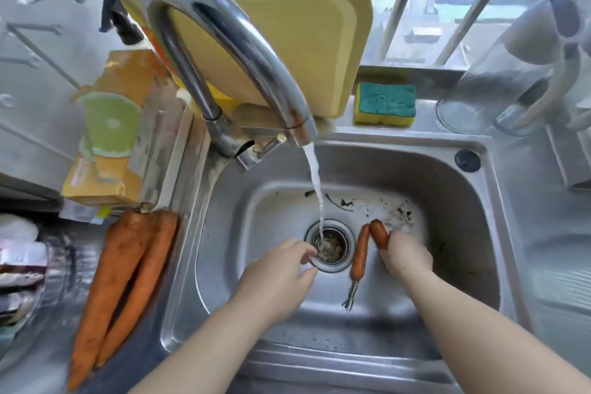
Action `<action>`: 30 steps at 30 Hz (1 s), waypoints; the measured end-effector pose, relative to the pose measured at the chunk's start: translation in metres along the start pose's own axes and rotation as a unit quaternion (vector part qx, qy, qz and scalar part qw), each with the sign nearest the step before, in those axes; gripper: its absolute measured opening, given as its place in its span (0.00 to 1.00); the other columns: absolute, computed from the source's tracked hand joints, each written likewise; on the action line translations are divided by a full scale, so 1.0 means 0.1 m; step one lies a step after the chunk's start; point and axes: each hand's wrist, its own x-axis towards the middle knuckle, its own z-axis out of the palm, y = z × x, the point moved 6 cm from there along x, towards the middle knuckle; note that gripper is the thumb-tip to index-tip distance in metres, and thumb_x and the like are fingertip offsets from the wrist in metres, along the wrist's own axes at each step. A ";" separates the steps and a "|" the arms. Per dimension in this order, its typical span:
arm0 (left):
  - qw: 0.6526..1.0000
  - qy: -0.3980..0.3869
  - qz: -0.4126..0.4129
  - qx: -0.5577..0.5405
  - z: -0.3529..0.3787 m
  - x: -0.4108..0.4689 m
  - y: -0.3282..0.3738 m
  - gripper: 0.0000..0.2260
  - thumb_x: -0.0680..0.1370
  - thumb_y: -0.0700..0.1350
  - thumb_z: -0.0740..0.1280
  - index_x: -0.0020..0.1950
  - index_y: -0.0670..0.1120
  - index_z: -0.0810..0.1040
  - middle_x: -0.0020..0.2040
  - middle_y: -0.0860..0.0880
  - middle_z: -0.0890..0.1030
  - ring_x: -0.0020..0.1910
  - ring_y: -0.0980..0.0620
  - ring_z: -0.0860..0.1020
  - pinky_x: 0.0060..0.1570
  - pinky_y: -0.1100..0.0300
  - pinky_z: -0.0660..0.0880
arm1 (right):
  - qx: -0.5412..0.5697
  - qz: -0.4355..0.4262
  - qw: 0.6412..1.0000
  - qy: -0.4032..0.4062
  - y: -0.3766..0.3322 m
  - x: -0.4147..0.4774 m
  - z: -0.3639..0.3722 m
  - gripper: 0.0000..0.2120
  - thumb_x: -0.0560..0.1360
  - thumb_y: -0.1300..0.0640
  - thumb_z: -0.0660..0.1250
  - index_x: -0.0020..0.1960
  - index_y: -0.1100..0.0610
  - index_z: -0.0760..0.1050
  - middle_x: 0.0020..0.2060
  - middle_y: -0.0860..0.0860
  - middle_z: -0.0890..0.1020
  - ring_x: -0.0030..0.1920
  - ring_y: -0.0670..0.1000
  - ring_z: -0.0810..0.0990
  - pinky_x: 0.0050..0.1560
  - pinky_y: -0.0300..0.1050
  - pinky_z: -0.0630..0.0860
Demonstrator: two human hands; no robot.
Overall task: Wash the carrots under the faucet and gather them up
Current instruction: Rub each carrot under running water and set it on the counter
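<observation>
Water runs from the chrome faucet (243, 51) straight into the drain (331, 245) of the steel sink (460, 201). My right hand (406, 254) grips a short thick carrot (379, 234) low in the basin, right of the drain. A thin carrot (359, 254) with a stringy root lies on the sink floor beside it. My left hand (281, 275) hovers at the drain's left edge, fingers slightly curled, holding nothing. Two long carrots (121, 288) lie side by side on the counter left of the sink.
A yellow cutting board (307, 38) leans behind the faucet. A green-and-yellow sponge (385, 104) sits on the back ledge. An orange box (112, 125) stands at left, a glass container (499, 99) at right. Dirt specks dot the sink floor.
</observation>
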 end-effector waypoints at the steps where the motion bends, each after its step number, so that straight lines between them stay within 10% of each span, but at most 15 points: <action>1: 1.000 0.001 -0.002 -0.006 0.00 0.02 -0.01 0.14 0.79 0.52 0.59 0.65 0.57 0.70 0.61 0.59 0.73 0.59 0.58 0.74 0.59 0.58 0.71 | -0.011 -0.002 1.000 0.004 0.01 0.02 0.02 0.15 0.77 0.56 0.53 0.62 0.58 0.69 0.54 0.58 0.79 0.52 0.60 0.79 0.43 0.47 0.72; 5: 0.998 -0.003 -0.028 -0.061 0.01 0.09 -0.05 0.13 0.79 0.50 0.60 0.63 0.55 0.73 0.54 0.58 0.75 0.50 0.56 0.74 0.55 0.60 0.72 | 0.091 -0.010 0.996 -0.007 0.04 -0.15 -0.17 0.21 0.79 0.44 0.52 0.45 0.57 0.76 0.37 0.56 0.82 0.38 0.57 0.82 0.34 0.43 0.72; 8: 0.977 -0.019 -0.097 -0.191 0.07 0.11 -0.02 0.12 0.80 0.47 0.60 0.62 0.50 0.74 0.52 0.55 0.75 0.50 0.55 0.74 0.49 0.63 0.69 | 0.302 -0.068 0.947 -0.091 -0.15 -0.54 -0.38 0.09 0.79 0.54 0.59 0.49 0.57 0.76 0.38 0.58 0.83 0.36 0.54 0.82 0.34 0.43 0.76; 11: 0.842 -0.059 -0.189 -0.502 0.19 0.05 0.16 0.07 0.82 0.48 0.56 0.57 0.49 0.72 0.51 0.51 0.77 0.49 0.51 0.76 0.49 0.56 0.71 | 0.502 -0.085 0.824 -0.250 -0.48 -1.08 -0.49 0.08 0.80 0.63 0.58 0.56 0.59 0.72 0.41 0.56 0.79 0.36 0.50 0.79 0.36 0.42 0.78; 15: 0.660 0.021 -0.171 -0.731 0.06 0.10 0.35 0.08 0.83 0.42 0.54 0.54 0.42 0.72 0.42 0.45 0.77 0.41 0.50 0.76 0.44 0.56 0.74 | 0.526 -0.128 0.795 -0.274 -0.76 -1.45 -0.67 0.08 0.80 0.62 0.57 0.50 0.58 0.74 0.36 0.51 0.76 0.30 0.45 0.71 0.30 0.36 0.67; 22: 0.606 0.075 -0.189 -0.769 -0.20 0.19 0.49 0.14 0.79 0.38 0.56 0.33 0.43 0.68 0.24 0.48 0.72 0.26 0.51 0.71 0.27 0.64 0.71 | 0.189 -0.266 0.945 -0.030 -1.01 -1.54 -1.04 0.14 0.79 0.47 0.57 0.49 0.57 0.73 0.44 0.55 0.80 0.41 0.53 0.76 0.39 0.43 0.68; 26: 0.587 0.014 -0.144 -0.796 -0.31 0.20 0.59 0.16 0.82 0.44 0.54 0.35 0.46 0.69 0.28 0.51 0.75 0.31 0.55 0.78 0.33 0.61 0.73 | 0.348 -0.201 0.910 -0.097 -0.98 -1.44 -1.17 0.26 0.77 0.38 0.55 0.28 0.54 0.67 0.25 0.52 0.69 0.24 0.50 0.66 0.28 0.42 0.62; 30: 0.648 0.008 -0.060 -0.760 -0.38 0.08 0.64 0.09 0.83 0.48 0.54 0.49 0.49 0.72 0.49 0.48 0.78 0.50 0.53 0.77 0.51 0.59 0.75 | 0.521 -0.101 0.785 -0.321 -1.04 -1.48 -1.06 0.29 0.76 0.32 0.50 0.32 0.54 0.68 0.20 0.47 0.61 0.19 0.44 0.55 0.26 0.39 0.49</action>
